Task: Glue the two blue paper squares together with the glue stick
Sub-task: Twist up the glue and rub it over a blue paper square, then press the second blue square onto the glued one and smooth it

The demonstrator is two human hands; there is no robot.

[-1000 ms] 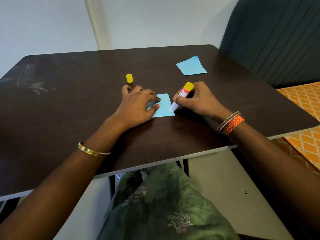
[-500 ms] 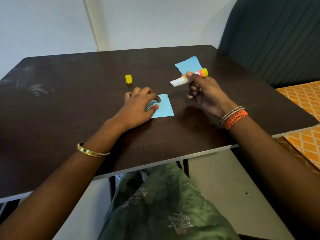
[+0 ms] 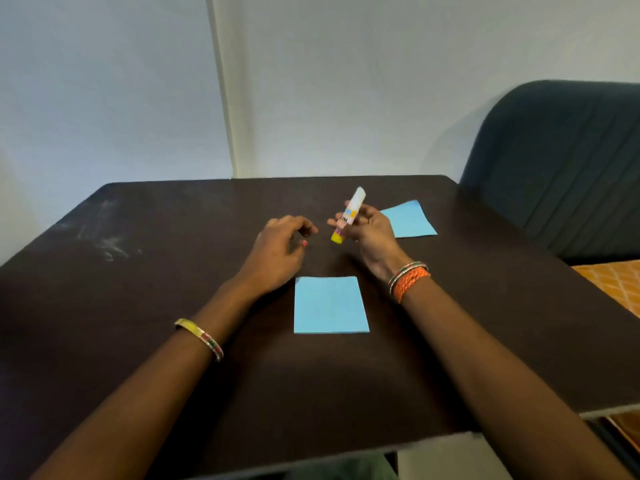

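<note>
Your right hand has its fingers curled around the glue stick, gripping it about the middle of the barrel. The stick is tilted, with its white end up and pointing toward 1 o'clock and its yellow end down toward 7 o'clock, clear of the table. You hold it above the dark tabletop, a little past centre toward 12 o'clock.

Your left hand holds nothing. Its fingers are loosely curled with a gap between thumb and forefinger, the fingertips pointing toward the glue stick, close to it but apart. Whether the hand rests on the table or hovers just above it cannot be told.

The near blue paper square lies flat on the table between your two forearms, at about 6 o'clock from the glue stick; neither hand touches it. Its surface looks plain and smooth; no glue can be made out on it.

The far blue paper square lies at about 3 o'clock from your right hand, partly hidden behind it, well apart from the near one. Its far corner appears slightly lifted.
</note>
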